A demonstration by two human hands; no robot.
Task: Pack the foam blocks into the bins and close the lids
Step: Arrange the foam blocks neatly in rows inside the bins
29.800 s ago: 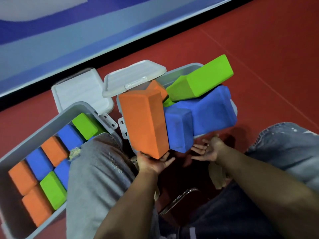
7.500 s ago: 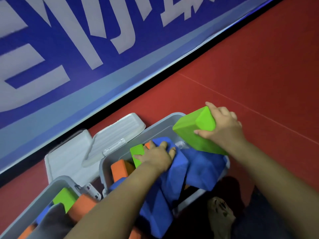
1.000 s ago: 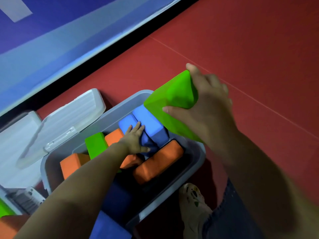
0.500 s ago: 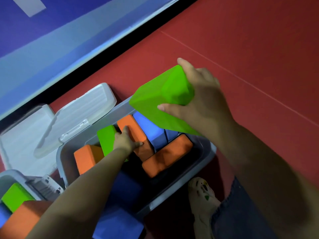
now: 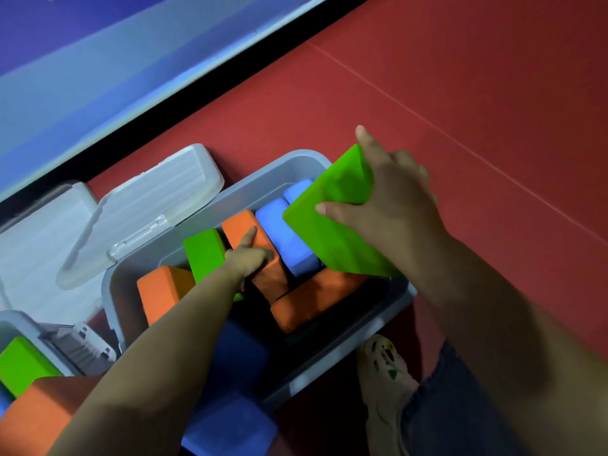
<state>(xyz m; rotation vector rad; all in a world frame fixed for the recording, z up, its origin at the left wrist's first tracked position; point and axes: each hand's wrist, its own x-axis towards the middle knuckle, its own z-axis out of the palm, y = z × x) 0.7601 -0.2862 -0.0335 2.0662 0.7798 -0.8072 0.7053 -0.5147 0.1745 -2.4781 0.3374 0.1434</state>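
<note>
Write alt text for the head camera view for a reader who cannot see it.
A person's right hand holds a large green foam block tilted over an open grey bin on a red floor, while the left hand touches an orange block among others inside.

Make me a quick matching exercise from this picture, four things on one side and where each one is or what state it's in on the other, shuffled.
Things:
1. large green foam block
2. upright orange foam block
3. translucent white plastic lid
4. flat orange foam block

States:
A. hinged open behind the grey plastic bin
B. gripped by the right hand
C. lying low in the bin
D. touched by the left hand

Pairs: 1-B, 2-D, 3-A, 4-C
</note>
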